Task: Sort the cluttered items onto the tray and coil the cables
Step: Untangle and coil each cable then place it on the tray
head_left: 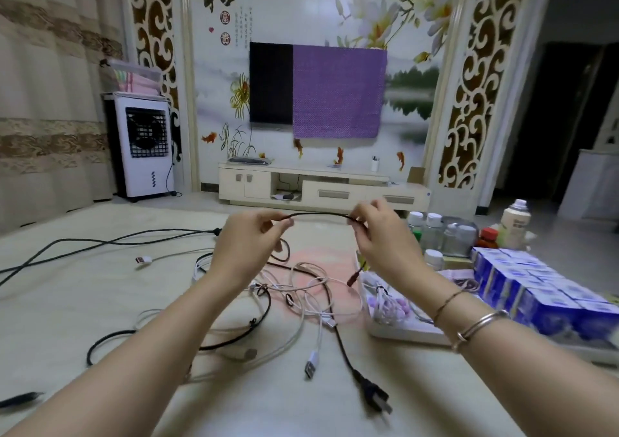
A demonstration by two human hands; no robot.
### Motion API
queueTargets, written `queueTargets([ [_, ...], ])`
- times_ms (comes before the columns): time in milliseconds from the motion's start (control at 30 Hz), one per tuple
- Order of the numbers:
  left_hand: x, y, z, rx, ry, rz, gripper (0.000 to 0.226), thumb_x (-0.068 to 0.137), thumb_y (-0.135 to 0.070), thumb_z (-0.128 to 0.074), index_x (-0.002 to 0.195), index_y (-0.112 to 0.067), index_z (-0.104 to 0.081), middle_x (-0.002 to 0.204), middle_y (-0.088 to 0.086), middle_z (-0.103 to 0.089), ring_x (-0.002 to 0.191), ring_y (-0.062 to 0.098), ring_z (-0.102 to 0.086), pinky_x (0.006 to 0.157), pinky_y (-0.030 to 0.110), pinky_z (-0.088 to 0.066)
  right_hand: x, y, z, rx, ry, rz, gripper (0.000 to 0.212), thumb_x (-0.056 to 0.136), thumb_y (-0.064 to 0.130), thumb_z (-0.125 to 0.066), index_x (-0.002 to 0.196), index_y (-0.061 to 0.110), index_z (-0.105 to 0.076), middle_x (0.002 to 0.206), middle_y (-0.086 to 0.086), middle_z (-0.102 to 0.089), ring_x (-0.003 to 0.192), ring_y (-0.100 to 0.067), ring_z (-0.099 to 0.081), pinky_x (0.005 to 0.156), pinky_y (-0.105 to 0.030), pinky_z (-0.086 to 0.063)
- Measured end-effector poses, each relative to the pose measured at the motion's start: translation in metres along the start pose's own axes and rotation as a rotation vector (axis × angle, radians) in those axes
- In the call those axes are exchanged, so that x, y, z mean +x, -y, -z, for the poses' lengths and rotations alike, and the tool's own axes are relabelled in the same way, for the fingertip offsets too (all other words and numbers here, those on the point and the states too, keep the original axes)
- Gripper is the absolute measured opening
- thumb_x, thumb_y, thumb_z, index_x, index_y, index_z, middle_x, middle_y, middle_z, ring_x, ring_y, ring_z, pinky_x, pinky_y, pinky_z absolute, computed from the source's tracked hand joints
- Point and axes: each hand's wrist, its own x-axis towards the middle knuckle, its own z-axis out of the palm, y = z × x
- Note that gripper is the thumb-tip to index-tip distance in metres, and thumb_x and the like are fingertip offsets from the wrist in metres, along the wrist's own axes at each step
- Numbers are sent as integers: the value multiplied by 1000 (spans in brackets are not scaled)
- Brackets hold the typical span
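Observation:
A thin black cable point(318, 214) is stretched in a shallow arc between both raised hands. My left hand point(246, 240) pinches its left end and my right hand point(378, 235) pinches its right end. Below them a tangle of white and black cables point(294, 296) lies on the pale floor, with a white USB plug point(311, 366) and a black power plug point(373, 396) at the front. At the right sits a white tray point(402, 332) holding blue boxes point(536, 289), bottles point(435, 232) and a purple item.
A long black cord point(100, 242) runs off to the left across the floor. Another white USB plug point(144, 260) lies left of the tangle. A black object point(20, 398) lies at the lower left. A TV cabinet point(321, 185) and a white air cooler point(144, 145) stand at the back.

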Motion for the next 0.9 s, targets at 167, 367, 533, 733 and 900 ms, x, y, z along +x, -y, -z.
queueTargets([
  [167,10,-53,-28,-184,125,41,16,88,-28,-65,90,-17,-76,59,2,-64,58,16,-56,61,32,-48,-5,-26,53,-40,-167,-75,14,97,25,-48,105,18,-58,101,-2,-59,87,-25,-58,65,-40,-49],
  [367,2,-85,-109,-278,305,149,15,86,-16,-65,74,-15,-73,58,1,-67,57,8,-59,69,26,-48,-18,-81,89,-127,-200,-145,11,93,18,-51,103,18,-57,103,-3,-62,86,-29,-60,68,-41,-50],
  [533,-6,-77,-170,-129,472,277,21,89,-17,-60,77,-6,-74,52,-1,-59,45,5,-52,50,15,-42,-31,-122,80,-32,-62,-254,10,90,20,-58,100,19,-56,98,-5,-68,86,-26,-62,74,-42,-53],
  [733,-11,-63,-183,148,490,308,35,95,-28,-50,71,-11,-70,49,2,-47,48,17,-45,47,23,-29,-13,-126,65,-33,154,-219,11,94,23,-52,99,18,-60,99,1,-67,91,-20,-60,74,-38,-52],
  [900,-9,-35,-177,192,459,405,36,95,-27,-48,66,-9,-59,61,13,-58,66,28,-51,59,29,-34,2,-117,45,30,460,-310,18,91,11,-47,98,8,-63,100,-12,-68,89,-27,-63,65,-31,-50],
])
